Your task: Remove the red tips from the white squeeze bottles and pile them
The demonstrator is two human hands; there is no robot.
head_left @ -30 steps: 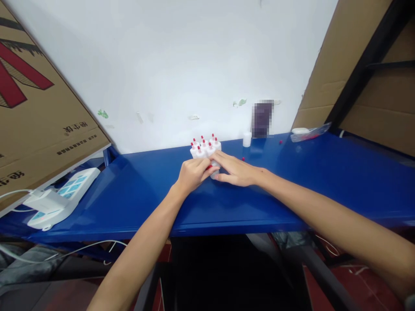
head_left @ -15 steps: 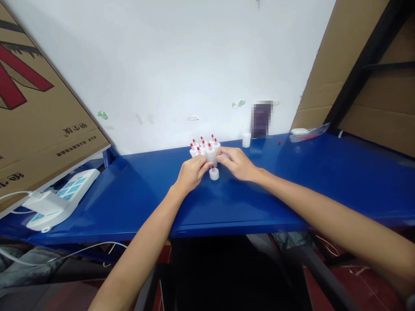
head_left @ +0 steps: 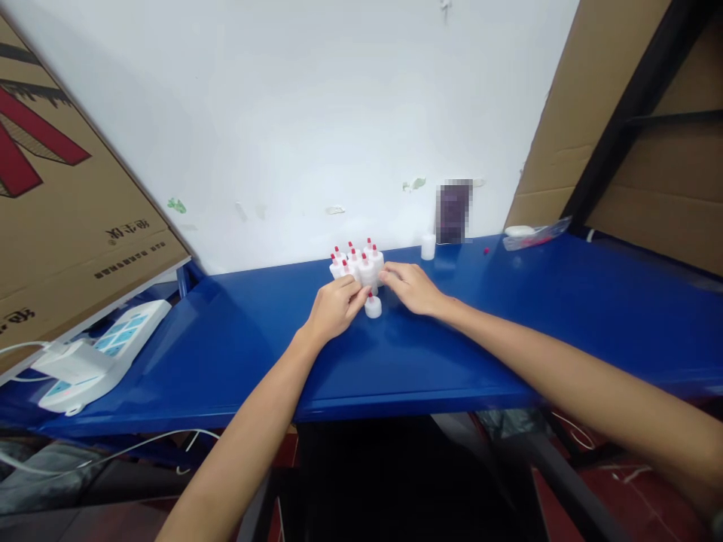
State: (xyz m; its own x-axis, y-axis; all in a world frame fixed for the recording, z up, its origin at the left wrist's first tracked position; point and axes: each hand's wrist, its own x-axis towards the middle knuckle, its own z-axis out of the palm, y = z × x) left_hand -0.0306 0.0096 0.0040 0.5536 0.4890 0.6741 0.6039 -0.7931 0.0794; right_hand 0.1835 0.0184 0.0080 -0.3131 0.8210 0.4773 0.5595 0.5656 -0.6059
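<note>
Several small white plastic bottles with red-tipped nozzles (head_left: 368, 265) stand upright in a tight cluster near the wall. My left hand (head_left: 337, 305) is at the cluster's front left, fingers bent against the bottles and thumb reaching toward the nozzle of a single low white piece. That short white round piece with a red tip (head_left: 373, 306) stands on the table just in front of the cluster. At the right side of the cluster, my right hand (head_left: 415, 287) has its fingers curled and thumb tip against the bottles. Both hands' fingertips are partly hidden.
The blue table (head_left: 242, 339) meets a white wall. A white cylinder (head_left: 428, 247) stands to the right, beside a blurred dark panel (head_left: 453, 212). Farther right lie a small red cap (head_left: 486, 250) and a plastic bag (head_left: 536, 235). A power strip (head_left: 107, 354) and cardboard box (head_left: 84, 165) occupy the left.
The view has shifted slightly. Both hands stay at the cluster almost unmoved, with the left thumb now a little closer to the red tip of the single short piece.
</note>
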